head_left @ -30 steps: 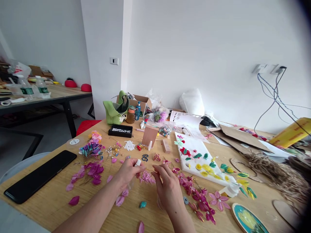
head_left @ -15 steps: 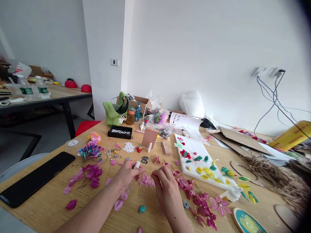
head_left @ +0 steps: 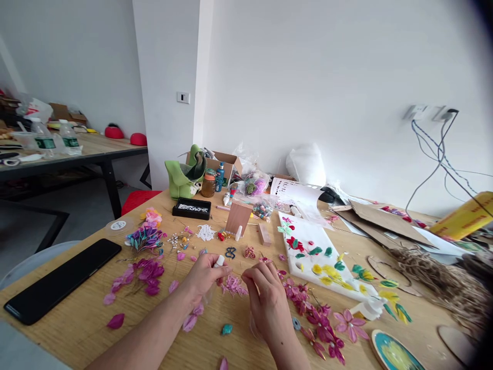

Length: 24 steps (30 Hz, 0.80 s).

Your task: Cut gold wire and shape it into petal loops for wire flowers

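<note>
My left hand is closed around a small white-capped bottle, its cap showing above the fingers. To its right, my right hand is pinched, thumb against fingertips; whatever sits in the pinch is too small to make out. Between and beyond the hands lies a heap of pink stamen-like pieces. Light pink petals rest under my left wrist, and a teal piece lies between the forearms. Dark pink wire-edged flowers spread to the right of my right hand.
A black phone-like slab lies at the left edge. Blue-handled scissors, a wooden block stand and a black tray are farther back. A white foam board holds coloured flowers and leaves; brown twine lies far right.
Both hands keep nearly the same pose, the left around the bottle and the right pinched. The whole view has shifted slightly; nothing on the table has visibly moved.
</note>
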Each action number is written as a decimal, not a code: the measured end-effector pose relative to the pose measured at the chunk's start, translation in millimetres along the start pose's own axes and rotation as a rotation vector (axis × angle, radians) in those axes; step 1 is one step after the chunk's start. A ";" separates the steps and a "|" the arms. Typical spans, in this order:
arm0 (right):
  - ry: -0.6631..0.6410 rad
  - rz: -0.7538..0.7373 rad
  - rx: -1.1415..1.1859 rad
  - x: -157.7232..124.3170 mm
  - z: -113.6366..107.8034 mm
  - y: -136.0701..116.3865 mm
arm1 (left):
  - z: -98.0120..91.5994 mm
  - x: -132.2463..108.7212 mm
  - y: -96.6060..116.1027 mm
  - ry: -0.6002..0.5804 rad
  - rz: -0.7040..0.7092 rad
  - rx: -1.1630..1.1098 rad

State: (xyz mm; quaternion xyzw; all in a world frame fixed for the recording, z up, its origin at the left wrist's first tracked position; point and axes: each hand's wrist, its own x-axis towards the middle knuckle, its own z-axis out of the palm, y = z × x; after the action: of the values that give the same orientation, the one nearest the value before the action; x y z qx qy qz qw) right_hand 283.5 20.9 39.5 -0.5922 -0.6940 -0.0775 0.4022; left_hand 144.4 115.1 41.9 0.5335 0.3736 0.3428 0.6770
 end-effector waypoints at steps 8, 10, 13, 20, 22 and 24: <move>-0.014 -0.015 -0.041 -1.4 5.8 0.8 | -0.3 2.0 -0.2 -0.001 -0.005 0.009; -0.033 -0.012 -0.064 -2.8 7.4 1.9 | 0.0 2.3 -0.9 -0.006 -0.004 0.008; -0.074 -0.007 -0.085 -4.8 8.9 3.7 | 0.1 2.1 -2.2 -0.008 -0.002 0.009; -0.096 -0.011 -0.059 -5.2 9.1 5.1 | 1.9 1.4 -4.4 -0.037 -0.006 0.017; -0.084 -0.010 -0.046 -3.9 7.2 4.4 | 2.3 1.3 -4.6 -0.049 -0.001 0.015; -0.069 -0.007 -0.032 -2.2 4.6 3.6 | 2.2 0.9 -4.5 -0.057 0.012 0.014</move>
State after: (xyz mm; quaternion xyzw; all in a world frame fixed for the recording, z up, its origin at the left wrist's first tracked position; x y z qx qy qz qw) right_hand 284.5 22.9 33.6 -0.5986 -0.7080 -0.0696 0.3683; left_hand 147.0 114.0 37.8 0.5499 0.3534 0.3290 0.6815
